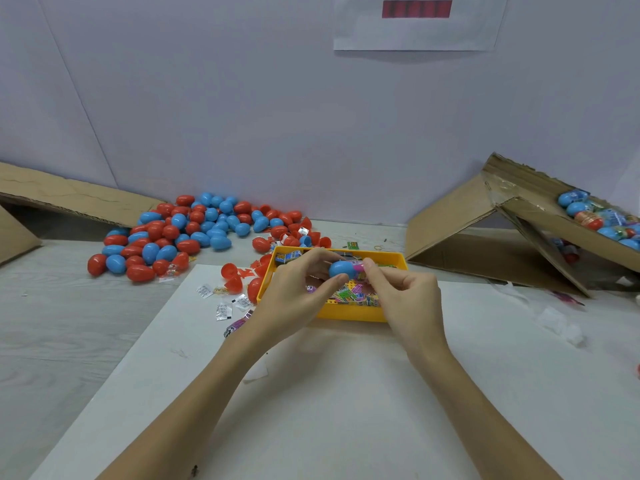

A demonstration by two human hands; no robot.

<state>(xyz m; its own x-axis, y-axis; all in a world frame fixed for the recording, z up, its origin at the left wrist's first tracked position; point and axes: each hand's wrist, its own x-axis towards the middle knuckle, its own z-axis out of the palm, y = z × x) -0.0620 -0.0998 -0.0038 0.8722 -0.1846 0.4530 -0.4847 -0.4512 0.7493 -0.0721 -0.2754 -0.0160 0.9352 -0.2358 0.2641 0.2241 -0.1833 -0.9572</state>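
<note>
We see the left hand (294,289), its grip pinching a blue plastic egg shell (340,269) above the yellow plastic tray (346,316) on the bench (69,323); the right hand (407,292) pinches a small pink packet (359,265) at the shell's open end. Print on the tray's colourful wrappers (349,293) is too small for us to read.

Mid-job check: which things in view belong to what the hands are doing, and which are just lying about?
In the job: left hand holding the blue egg shell; right hand pinching the pink packet; yellow tray of packets below.
Lying about: pile of red and blue eggs; white sachets; cardboard box at right; cardboard sheet at left; paper on the wall.
</note>
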